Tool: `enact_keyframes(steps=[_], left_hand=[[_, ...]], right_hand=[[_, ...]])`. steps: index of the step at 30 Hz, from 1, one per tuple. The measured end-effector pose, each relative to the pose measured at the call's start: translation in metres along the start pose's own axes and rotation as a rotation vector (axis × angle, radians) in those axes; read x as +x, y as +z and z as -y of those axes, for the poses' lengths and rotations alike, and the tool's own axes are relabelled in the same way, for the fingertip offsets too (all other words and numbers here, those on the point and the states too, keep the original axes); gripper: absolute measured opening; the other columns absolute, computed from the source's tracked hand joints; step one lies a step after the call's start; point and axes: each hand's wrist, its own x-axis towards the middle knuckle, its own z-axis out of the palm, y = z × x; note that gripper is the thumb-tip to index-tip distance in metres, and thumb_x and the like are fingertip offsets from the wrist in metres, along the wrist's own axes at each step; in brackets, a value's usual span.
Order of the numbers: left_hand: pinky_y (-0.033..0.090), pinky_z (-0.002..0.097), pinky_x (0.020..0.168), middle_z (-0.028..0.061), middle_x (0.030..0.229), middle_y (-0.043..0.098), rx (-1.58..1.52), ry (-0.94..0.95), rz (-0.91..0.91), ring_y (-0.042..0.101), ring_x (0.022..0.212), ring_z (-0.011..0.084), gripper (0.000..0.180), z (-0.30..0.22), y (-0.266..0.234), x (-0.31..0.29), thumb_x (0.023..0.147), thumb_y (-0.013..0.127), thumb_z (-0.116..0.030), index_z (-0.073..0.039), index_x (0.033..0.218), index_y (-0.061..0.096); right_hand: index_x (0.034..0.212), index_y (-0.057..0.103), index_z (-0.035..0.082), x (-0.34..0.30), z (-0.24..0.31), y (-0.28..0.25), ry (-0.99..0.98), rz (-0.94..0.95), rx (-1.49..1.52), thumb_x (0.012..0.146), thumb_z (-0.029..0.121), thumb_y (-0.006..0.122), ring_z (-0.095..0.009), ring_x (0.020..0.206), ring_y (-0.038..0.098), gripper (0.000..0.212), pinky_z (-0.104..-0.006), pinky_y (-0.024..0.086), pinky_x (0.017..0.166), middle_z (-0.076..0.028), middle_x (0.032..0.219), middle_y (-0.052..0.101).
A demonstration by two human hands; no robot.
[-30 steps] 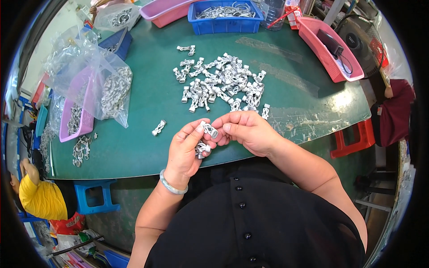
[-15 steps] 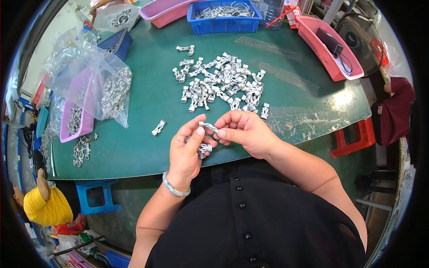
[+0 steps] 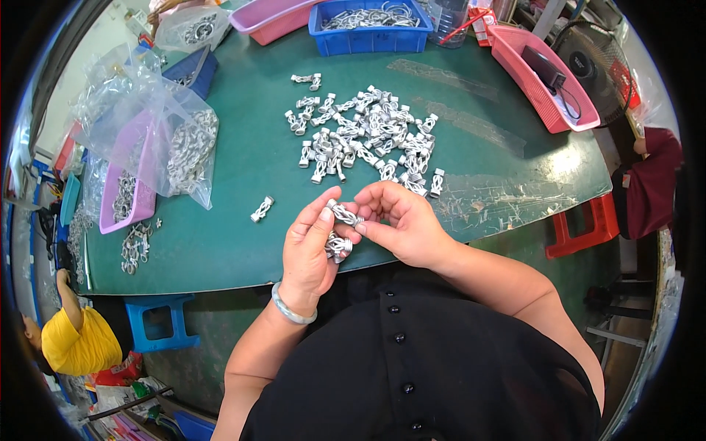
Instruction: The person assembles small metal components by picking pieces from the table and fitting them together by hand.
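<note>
Your surface's got a clear bag of metal bits, pink basket with a black box, blue tub of metal rings. Your left hand and right hand both pinch one silver link over the near edge.

The left hand's openwork metal fitting is turned more side-on than before; a co-worker's arm is straighter.

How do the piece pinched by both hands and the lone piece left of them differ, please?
The pinched piece sits between the left hand and right hand; the lone piece lies untouched on the table. The pinched piece slants down rightward, the lone piece down leftward. Both look silvery, with an openwork middle between banded ends.
</note>
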Motion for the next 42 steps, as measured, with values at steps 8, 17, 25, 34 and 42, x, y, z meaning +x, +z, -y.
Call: enact_keyframes(steps=[8,17,25,34,42], left_hand=[[0.045,0.0203,0.046,0.0114,0.091,0.058,-0.01,-0.023,-0.049,0.057,0.062,0.0125,0.027,-0.003,0.003,-0.001,0.088,0.042,-0.013,-0.001,0.112,0.047],[0.042,0.0225,0.045,0.0102,0.085,0.058,-0.36,-0.134,0.055,0.058,0.062,0.0153,0.024,-0.005,-0.022,0.0,0.088,0.04,-0.014,-0.002,0.107,0.048],[0.041,0.0194,0.04,0.0121,0.086,0.059,-0.059,-0.068,-0.127,0.059,0.061,0.0156,0.022,-0.012,-0.011,-0.003,0.087,0.043,-0.016,-0.002,0.103,0.049],[0.041,0.0178,0.041,0.0121,0.09,0.06,0.028,-0.012,-0.154,0.06,0.063,0.0126,0.019,-0.014,-0.009,-0.006,0.087,0.046,-0.017,-0.003,0.099,0.051],[0.04,0.0169,0.041,0.012,0.088,0.06,0.065,0.01,-0.151,0.059,0.063,0.0118,0.018,-0.014,-0.007,-0.004,0.086,0.049,-0.017,-0.004,0.097,0.051]], right_hand=[[0.1,0.049,0.0,0.002,0.001,0.001,0.078,0.009,0.214,0.078,-0.001,0.056,-0.007,0.081,0.051,0.023,-0.0213,0.044,0.075,-0.003,0.091,0.055],[0.081,0.055,0.001,0.035,0.014,-0.013,-0.281,0.013,-0.934,0.073,0.013,0.059,-0.023,0.075,0.056,0.015,-0.0351,0.044,0.065,-0.011,0.073,0.056],[0.074,0.057,0.005,0.069,0.005,-0.005,-0.237,0.108,-1.407,0.072,0.026,0.06,-0.026,0.076,0.053,0.022,-0.0359,0.038,0.066,-0.009,0.073,0.054],[0.067,0.055,0.002,0.066,0.006,-0.014,-0.302,0.071,-1.301,0.066,0.014,0.058,-0.029,0.066,0.054,0.012,-0.0397,0.041,0.059,-0.01,0.065,0.054],[0.075,0.058,0.001,0.042,0.014,-0.016,-0.013,0.029,-0.694,0.074,0.006,0.05,-0.017,0.062,0.054,0.009,-0.0285,0.043,0.056,-0.006,0.066,0.056]])
